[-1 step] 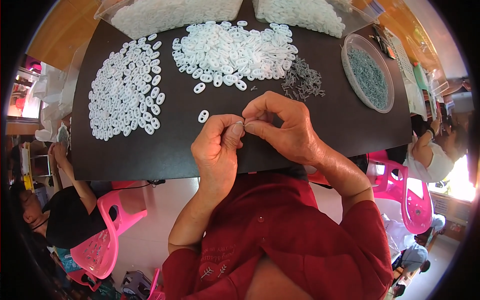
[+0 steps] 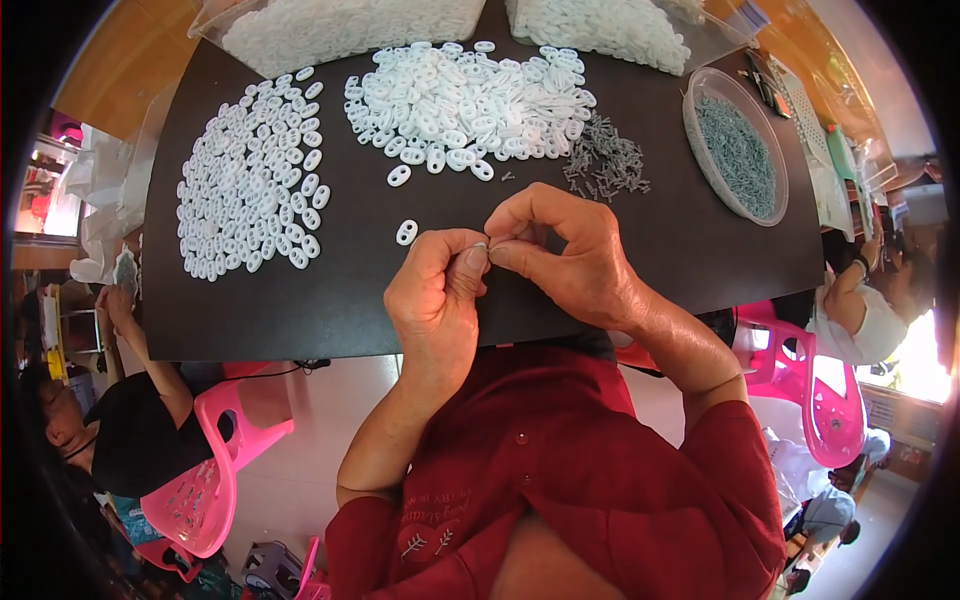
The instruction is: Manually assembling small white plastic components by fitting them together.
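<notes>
My left hand (image 2: 437, 290) and my right hand (image 2: 570, 255) meet over the near part of the table, fingertips touching. The left thumb and forefinger pinch a small white piece (image 2: 481, 245), of which only a pale edge shows. My right thumb and forefinger are pressed together against it; whatever they hold is hidden. Just left of my left hand lies one white oval plastic piece with two holes (image 2: 407, 232). Beyond my hands is a heap of such white ovals (image 2: 465, 100), with a small pile of grey pins (image 2: 606, 158) at its right edge.
Many white ovals (image 2: 245, 180) lie spread flat at left. A round clear tub (image 2: 690, 125) of grey-green pins stands at right, pliers (image 2: 768, 90) beyond it. Two clear bins (image 2: 350, 48) of white pieces line the back. People sit at both sides, near pink chairs (image 2: 230, 450).
</notes>
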A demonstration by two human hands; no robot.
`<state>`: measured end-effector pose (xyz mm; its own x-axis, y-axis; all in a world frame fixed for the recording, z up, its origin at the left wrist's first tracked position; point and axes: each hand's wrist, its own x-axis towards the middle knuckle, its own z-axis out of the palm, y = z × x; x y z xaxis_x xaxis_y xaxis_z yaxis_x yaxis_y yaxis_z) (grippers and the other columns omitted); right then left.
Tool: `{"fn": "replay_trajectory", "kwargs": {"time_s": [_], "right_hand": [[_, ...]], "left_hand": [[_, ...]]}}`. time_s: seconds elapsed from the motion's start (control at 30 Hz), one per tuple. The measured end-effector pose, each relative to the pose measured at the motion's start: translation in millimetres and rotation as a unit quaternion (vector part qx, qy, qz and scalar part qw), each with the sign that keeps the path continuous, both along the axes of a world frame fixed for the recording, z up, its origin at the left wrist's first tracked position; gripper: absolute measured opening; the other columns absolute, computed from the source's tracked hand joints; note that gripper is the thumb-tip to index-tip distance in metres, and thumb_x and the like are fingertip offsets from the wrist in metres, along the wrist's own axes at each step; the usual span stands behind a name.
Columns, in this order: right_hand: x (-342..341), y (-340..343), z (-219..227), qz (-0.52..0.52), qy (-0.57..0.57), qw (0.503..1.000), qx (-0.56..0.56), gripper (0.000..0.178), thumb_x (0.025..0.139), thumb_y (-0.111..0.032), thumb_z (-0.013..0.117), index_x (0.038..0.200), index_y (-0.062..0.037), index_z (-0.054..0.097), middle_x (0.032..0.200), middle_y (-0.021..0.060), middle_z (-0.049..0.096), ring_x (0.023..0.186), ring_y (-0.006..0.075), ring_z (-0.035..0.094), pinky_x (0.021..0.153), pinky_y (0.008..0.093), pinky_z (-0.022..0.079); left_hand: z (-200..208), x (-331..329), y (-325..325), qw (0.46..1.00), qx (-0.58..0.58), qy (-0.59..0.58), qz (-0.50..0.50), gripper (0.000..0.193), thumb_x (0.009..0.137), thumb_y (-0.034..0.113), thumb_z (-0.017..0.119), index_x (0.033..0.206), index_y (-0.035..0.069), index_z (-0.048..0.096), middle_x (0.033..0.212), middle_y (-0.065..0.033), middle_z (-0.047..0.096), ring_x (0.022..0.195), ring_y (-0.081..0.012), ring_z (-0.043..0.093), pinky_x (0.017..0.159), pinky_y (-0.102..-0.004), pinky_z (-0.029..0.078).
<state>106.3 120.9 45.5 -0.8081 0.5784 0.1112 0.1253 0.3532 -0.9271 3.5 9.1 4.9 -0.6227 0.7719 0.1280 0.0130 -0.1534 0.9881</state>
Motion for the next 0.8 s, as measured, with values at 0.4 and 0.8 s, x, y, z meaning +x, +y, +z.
{"fn": "replay_trajectory", "kwargs": {"time_s": [0.4,0.8], "right_hand": [[0,-1,-13,-0.013,0.044,0.997,0.065,0.013,0.08,0.0,0.066,0.092,-0.0013,0.063,0.083,0.0023,0.061,0.075,0.0088,0.056,0.066,0.0244,0.046],[-11,-11,-23,-0.028,0.076,0.961,0.265,0.003,0.082,-0.001,0.058,0.08,-0.0022,0.056,0.074,0.0075,0.053,0.067,0.024,0.05,0.059,0.0343,0.043]], "left_hand": [[4,3,2,0.992,0.03,-0.123,0.018,0.014,0.09,0.008,0.06,0.096,-0.004,0.063,0.077,-0.0041,0.061,0.061,-0.007,0.053,0.052,-0.0189,0.043],[-6,16,3,0.996,0.046,0.007,0.082,0.011,0.09,0.004,0.058,0.097,-0.004,0.063,0.078,-0.003,0.059,0.059,-0.006,0.052,0.051,-0.0184,0.042]]}}
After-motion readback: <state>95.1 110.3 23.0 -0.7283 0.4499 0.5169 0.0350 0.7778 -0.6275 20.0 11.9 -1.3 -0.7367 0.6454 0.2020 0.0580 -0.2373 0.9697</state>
